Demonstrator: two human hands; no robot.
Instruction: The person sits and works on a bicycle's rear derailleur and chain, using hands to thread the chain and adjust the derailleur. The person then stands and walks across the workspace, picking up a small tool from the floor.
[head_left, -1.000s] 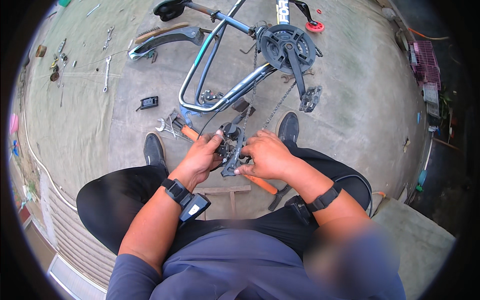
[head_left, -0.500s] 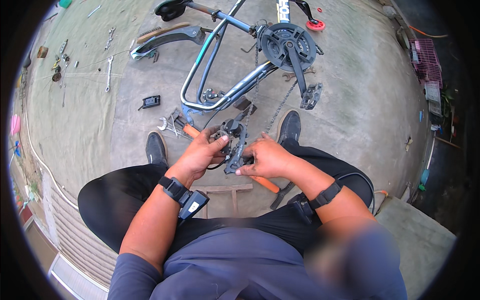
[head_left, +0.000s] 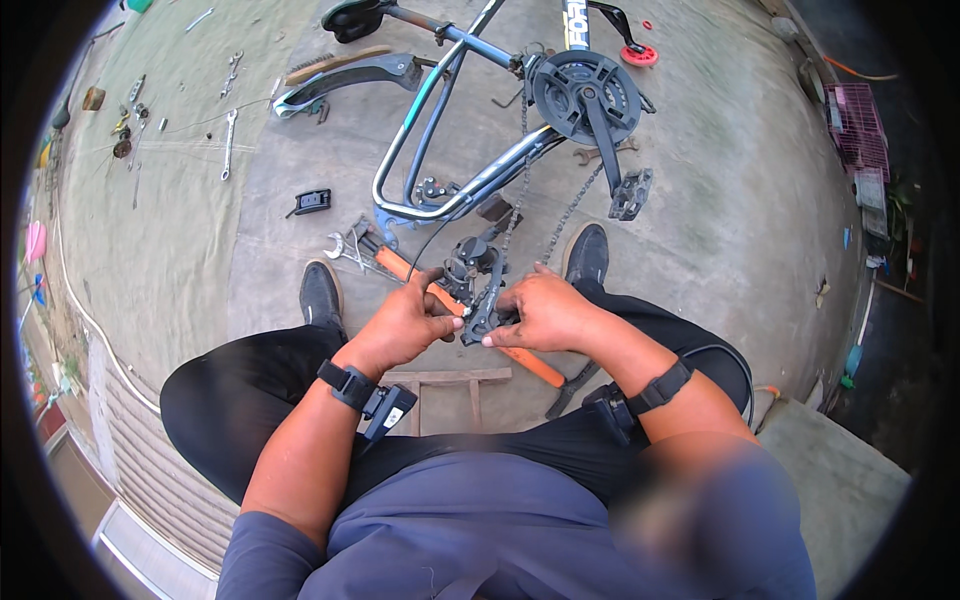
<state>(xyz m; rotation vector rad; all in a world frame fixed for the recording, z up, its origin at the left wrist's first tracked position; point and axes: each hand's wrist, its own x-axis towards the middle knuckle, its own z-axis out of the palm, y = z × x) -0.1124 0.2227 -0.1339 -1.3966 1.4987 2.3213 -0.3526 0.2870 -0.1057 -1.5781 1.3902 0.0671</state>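
A dark bicycle rear derailleur (head_left: 483,315) hangs between my hands, above the ground. My right hand (head_left: 545,308) grips its lower cage, thumb at the bottom end and fingers curled behind it. Against the derailleur's left side sits my left hand (head_left: 408,318), its fingers bent and its thumb tip close to a small pale spot; what they pinch is hidden. The chain (head_left: 520,190) runs from the chainring (head_left: 588,95) down toward the derailleur. A thin black cable (head_left: 428,245) curves down from the blue bicycle frame (head_left: 480,185) toward my left fingers.
An orange-handled tool (head_left: 532,366) lies under my hands, with wrenches (head_left: 345,250) to its left. Further off are a black fender (head_left: 350,85), a brush (head_left: 340,65), a black block-shaped part (head_left: 312,201) and a pedal (head_left: 630,194). My shoes (head_left: 588,254) flank the work.
My left hand has come off the derailleur's upper body and moved down toward its lower left side. My right hand keeps its hold on the cage. The whole view has shifted slightly.
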